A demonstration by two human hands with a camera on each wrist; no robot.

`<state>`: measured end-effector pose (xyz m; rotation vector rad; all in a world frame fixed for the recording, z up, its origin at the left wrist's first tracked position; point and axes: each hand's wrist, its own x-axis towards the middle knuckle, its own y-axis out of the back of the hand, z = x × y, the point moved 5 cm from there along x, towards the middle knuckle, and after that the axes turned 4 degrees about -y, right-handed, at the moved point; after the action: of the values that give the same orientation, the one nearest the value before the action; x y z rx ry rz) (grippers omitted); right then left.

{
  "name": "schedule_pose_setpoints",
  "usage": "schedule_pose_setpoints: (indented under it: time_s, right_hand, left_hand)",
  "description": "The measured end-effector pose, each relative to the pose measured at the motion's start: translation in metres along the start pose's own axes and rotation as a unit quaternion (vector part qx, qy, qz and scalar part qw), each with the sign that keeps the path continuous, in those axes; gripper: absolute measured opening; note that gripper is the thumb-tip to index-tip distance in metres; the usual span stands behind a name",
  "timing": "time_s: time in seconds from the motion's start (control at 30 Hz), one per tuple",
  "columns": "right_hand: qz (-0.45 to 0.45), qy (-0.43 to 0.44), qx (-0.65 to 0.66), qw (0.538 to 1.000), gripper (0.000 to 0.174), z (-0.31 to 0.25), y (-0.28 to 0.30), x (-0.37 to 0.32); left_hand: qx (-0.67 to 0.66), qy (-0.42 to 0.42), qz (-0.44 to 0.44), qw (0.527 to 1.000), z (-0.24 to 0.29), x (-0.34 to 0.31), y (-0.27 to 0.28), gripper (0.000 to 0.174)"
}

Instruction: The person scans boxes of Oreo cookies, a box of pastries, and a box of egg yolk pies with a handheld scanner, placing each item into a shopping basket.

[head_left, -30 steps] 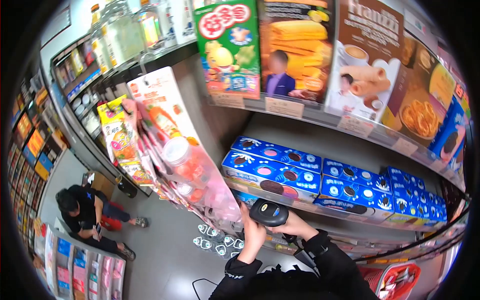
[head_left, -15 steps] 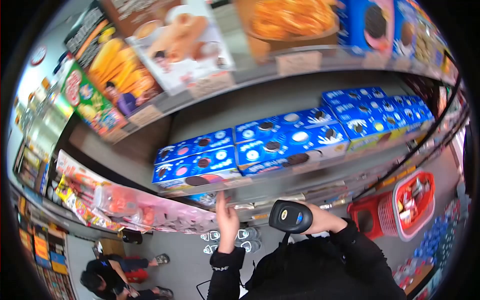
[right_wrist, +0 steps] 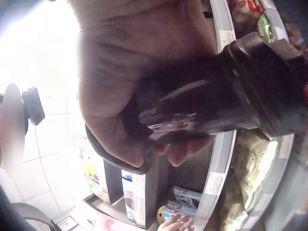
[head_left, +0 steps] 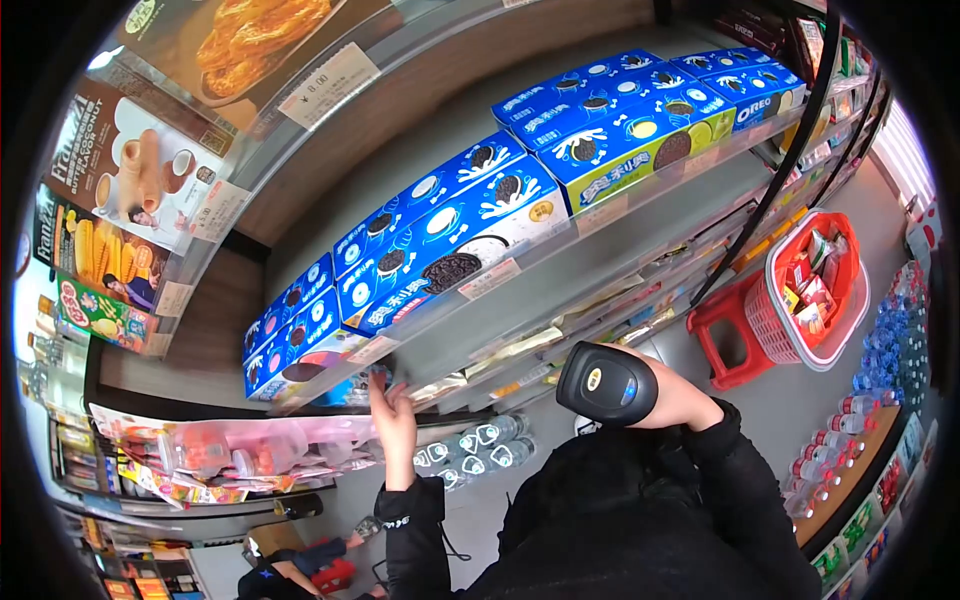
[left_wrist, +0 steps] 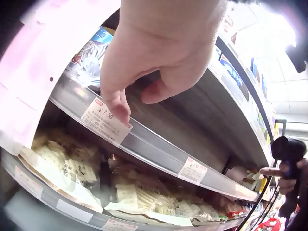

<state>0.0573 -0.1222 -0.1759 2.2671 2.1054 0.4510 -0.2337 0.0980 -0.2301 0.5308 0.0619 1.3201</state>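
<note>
My right hand [head_left: 675,395] grips a black barcode scanner [head_left: 607,385] in front of the shelves. In the right wrist view its fingers wrap round the scanner's dark handle [right_wrist: 192,103]. My left hand [head_left: 395,425] is at the shelf edge below the blue Oreo boxes [head_left: 445,235]. Up close in the left wrist view, the left hand [left_wrist: 159,53] holds no object, thumb apart from the fingers. One fingertip lies over a price tag [left_wrist: 98,124] on the metal edge. Behind that hand, clear and blue packets [left_wrist: 86,62] sit on the shelf.
Bagged pale snacks [left_wrist: 139,192] fill the shelf below. A pink-and-red basket [head_left: 785,325] of packets stands by a red stool [head_left: 745,380]. Bottled water [head_left: 475,450] is on the floor, and hanging snack packs [head_left: 200,450] are at left. A seated person [head_left: 275,575] is at lower left.
The head view has swung right along the shelf. My left hand has moved away from the scanner to the lower shelf edge. My right hand still holds the scanner.
</note>
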Motion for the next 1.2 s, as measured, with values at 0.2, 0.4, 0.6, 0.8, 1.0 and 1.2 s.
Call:
schedule_pose_setpoints:
  time_s: [0.2, 0.4, 0.6, 0.8, 1.0, 1.2]
  right_hand:
    - [-0.024, 0.003, 0.036, 0.999, 0.065, 0.004, -0.006, 0.006]
    - [-0.047, 0.051, 0.012, 0.998, 0.067, 0.002, -0.015, 0.01]
    - [-0.024, 0.072, 0.025, 0.997, 0.067, 0.01, -0.011, 0.004]
    - [-0.012, 0.074, 0.036, 0.997, 0.064, 0.011, -0.009, 0.0]
    - [-0.005, 0.042, 0.038, 0.998, 0.062, 0.005, 0.0, -0.005]
    - [0.004, 0.027, 0.012, 1.0, 0.068, 0.0, 0.004, -0.011]
  left_hand:
    - [0.345, -0.255, -0.07, 0.901, 0.077, 0.008, -0.021, 0.037]
    - [0.74, -0.316, -0.181, 0.566, 0.045, 0.032, -0.03, 0.024]
    - [0.753, -0.362, -0.223, 0.502, 0.045, 0.029, -0.015, 0.02]
    - [0.744, -0.349, -0.256, 0.508, 0.034, 0.042, -0.01, 0.018]
    - [0.735, -0.382, -0.238, 0.507, 0.03, 0.049, -0.011, 0.013]
    - [0.687, -0.428, -0.192, 0.556, 0.059, 0.034, -0.04, 0.015]
